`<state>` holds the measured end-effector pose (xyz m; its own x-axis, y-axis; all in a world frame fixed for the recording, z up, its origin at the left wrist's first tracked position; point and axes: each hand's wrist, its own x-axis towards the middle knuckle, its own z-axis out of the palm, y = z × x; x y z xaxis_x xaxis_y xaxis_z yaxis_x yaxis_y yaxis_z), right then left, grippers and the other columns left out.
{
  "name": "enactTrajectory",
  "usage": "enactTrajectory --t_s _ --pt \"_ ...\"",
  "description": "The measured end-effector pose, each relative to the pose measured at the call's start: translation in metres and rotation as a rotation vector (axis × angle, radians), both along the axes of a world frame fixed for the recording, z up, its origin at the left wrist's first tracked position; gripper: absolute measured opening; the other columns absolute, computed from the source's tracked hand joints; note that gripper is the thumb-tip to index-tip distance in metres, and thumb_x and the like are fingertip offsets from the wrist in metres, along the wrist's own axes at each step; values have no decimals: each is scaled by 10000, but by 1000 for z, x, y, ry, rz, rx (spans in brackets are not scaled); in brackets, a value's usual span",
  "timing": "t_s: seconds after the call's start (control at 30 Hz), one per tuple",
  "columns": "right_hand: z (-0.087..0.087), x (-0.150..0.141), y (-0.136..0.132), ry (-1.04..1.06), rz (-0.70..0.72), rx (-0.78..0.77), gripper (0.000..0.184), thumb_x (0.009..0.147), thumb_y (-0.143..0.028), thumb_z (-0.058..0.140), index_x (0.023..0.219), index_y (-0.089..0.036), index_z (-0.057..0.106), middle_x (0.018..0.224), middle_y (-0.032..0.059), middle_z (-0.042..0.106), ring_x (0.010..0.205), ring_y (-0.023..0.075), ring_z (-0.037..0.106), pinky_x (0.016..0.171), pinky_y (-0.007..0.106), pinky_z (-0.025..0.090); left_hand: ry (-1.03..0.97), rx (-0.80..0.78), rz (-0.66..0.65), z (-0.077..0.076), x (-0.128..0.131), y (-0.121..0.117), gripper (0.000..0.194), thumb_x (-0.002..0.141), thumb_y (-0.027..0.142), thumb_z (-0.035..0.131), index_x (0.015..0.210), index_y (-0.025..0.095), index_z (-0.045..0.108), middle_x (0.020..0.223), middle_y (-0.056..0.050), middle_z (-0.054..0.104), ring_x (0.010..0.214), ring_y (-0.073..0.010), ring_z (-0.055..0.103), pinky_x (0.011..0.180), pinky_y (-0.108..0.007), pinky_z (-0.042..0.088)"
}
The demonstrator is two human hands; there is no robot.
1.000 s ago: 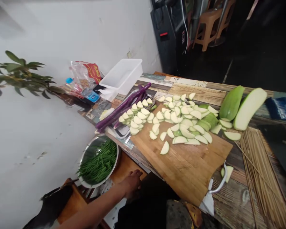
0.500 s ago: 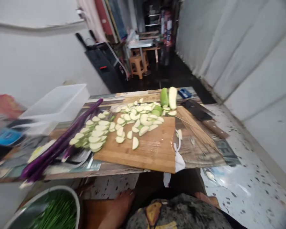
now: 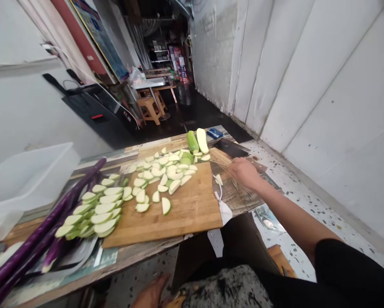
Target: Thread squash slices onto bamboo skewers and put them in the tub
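Skewers (image 3: 220, 157): loose bunch on the table (image 3: 240, 199), just right of the cutting board (image 3: 192, 216)
Right hand (image 3: 243, 172): down at them, can't tell if it's gripping any
Left hand (image 3: 153, 293): below the table edge, grip's unclear too

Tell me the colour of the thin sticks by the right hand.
The thin sticks are pale tan, seen best in the head view.

Black sleeve (image 3: 342, 265), mottled grey garment (image 3: 227, 287)
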<state>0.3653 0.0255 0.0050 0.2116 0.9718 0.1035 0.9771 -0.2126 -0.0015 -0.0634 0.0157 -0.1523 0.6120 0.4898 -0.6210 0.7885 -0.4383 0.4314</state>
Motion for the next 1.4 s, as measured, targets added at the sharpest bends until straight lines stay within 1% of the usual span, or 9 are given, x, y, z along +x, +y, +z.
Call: enactTrajectory --t_s 0.2,0.3,0.4,0.6,0.77,0.93,1.1,1.27,1.4 --pt "-35 13 60 -75 -19 -83 234 839 -155 430 766 -78 638 835 151 615 855 221 512 657 283 332 4 -64 150 80 23 7 470 736 396 489 1173 246 578 1054 -64 662 879 -226 622 821 -301 457" --pt "-43 17 63 -69 -2 -79 220 833 -142 425 810 -78 635 840 152 613 860 226 514 638 278 331 -147 37 220 127 40 12 421 760 472 508 1116 274 610 1060 -35 658 932 -216 593 843 -284 438" --pt "-50 24 70 -62 13 -84 213 829 -136 421 806 -84 627 818 147 607 849 226 518 609 274 324 -277 248 317 151 63 23 349 818 472 444 970 245 660 962 -45 675 863 -201 593 805 -279 439" --pt "-35 27 75 -123 50 -74 210 842 -160 422 771 -71 599 811 150 604 810 219 527 632 287 315 -217 732 496 151 108 55 380 834 461 430 1017 163 576 938 -103 617 884 -236 555 796 -320 406" --pt "0 15 42 -189 -36 -53 230 845 -165 394 773 -81 596 794 144 603 774 219 556 576 277 295 -113 693 326 145 126 80 406 819 346 462 1181 165 480 1012 -121 571 965 -264 525 809 -338 390" --pt "-3 6 16 -136 -176 -94 257 868 -220 365 814 -123 597 795 119 614 686 218 591 496 267 296 -98 649 276 146 129 103 508 755 253 480 1259 205 453 992 -102 597 920 -240 552 779 -313 395" --pt "8 14 23 -85 -183 -126 271 858 -182 364 887 -123 627 846 141 630 735 229 606 530 284 356 -291 385 379 155 119 120 452 741 286 479 1183 220 556 698 -8 603 662 -158 558 619 -245 406" --pt "49 20 11 -53 -163 -46 248 834 -217 423 849 -149 662 809 122 659 723 240 608 566 297 401 -742 -403 751 156 111 120 462 740 256 515 1191 156 505 583 21 512 513 -94 505 455 -171 382" --pt "40 -13 -8 273 46 257 326 867 -221 371 1079 -193 617 971 79 665 795 198 615 651 294 469 -1151 -861 937 149 120 113 434 732 206 584 1153 184 479 750 -14 565 540 -41 502 439 -98 402"
